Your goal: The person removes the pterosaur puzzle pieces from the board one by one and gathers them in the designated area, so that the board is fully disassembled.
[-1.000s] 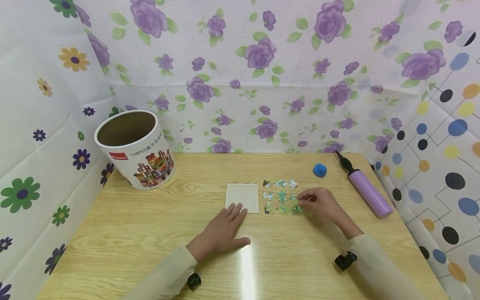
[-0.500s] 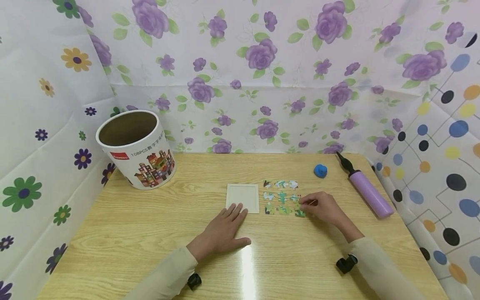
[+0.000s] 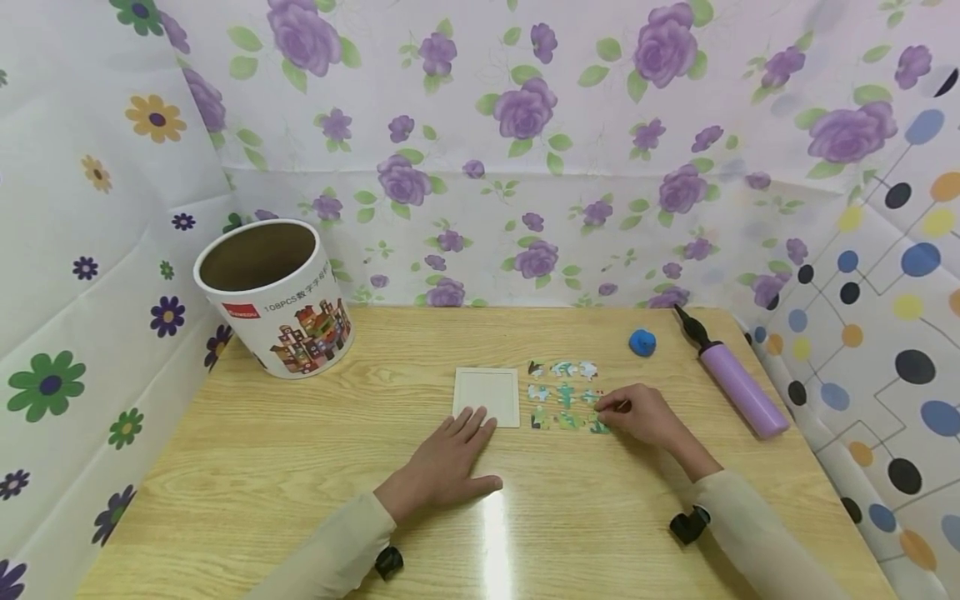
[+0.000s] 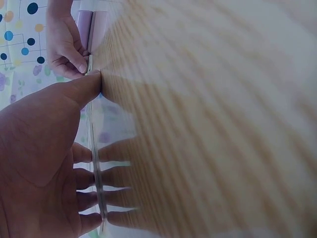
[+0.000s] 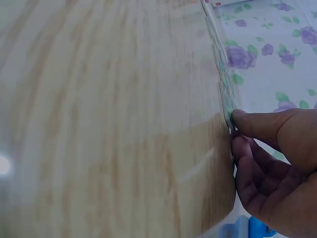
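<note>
In the head view, my left hand (image 3: 448, 462) lies flat with spread fingers, fingertips on the near edge of a square, pale wooden puzzle frame (image 3: 487, 398). To its right, several jigsaw pieces (image 3: 565, 395) with green, white and yellow print are set out in three rows. My right hand (image 3: 637, 414) is at the near right corner of these rows, its thumb and index finger pinching the edge of the corner puzzle piece (image 3: 598, 424). The right wrist view has the right hand (image 5: 277, 163) with thumb and curled fingers low at the table, the piece seen nearly edge-on.
A large white bucket (image 3: 300, 321) with printed building blocks stands at the back left. Towards the back right are a small blue toy (image 3: 642, 342) and a purple hand pump (image 3: 742, 390) with a black nozzle. Patterned cloth walls (image 3: 480, 242) border the wooden table (image 3: 315, 450).
The corner puzzle piece has shifted slightly right and towards me with my right hand, whose fingers have moved a little. My left hand has stayed on the frame. The view has drifted slightly.
</note>
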Tool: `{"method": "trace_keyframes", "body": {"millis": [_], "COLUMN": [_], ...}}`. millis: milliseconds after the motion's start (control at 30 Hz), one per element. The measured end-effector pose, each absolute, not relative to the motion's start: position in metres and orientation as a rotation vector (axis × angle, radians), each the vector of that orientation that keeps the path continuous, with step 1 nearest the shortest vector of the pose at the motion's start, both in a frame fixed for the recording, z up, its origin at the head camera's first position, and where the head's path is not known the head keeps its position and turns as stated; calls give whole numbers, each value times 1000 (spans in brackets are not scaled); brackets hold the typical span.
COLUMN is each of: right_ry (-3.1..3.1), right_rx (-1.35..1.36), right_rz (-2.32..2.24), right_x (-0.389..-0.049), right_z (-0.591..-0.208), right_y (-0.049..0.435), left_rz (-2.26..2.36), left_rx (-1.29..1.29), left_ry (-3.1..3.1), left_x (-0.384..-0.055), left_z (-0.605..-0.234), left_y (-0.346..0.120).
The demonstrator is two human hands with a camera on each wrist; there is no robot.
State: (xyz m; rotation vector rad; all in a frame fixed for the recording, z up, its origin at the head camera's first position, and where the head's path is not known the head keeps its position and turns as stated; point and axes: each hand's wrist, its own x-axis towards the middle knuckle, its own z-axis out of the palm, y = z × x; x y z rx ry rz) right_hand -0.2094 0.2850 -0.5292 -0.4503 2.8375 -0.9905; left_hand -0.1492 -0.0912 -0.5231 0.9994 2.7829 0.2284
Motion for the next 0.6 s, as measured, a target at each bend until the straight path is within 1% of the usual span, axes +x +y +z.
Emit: {"method": "trace_keyframes", "body": {"millis": [200, 367, 600], "right_ry": [2827, 2810, 2852], "right_rx": [-446, -426, -521], "right_rz": [-974, -1016, -1104], "right_x": [-211, -212, -213], "right_z": [-525, -514, -494], "right_y": [284, 277, 265], "left_rz": [226, 223, 278], "left_rx": [1010, 1010, 979], "left_ry": [2790, 2800, 2816], "left_x": [-151, -151, -154], "left_z": [-522, -520, -512], "left_y": [-90, -89, -95]}}
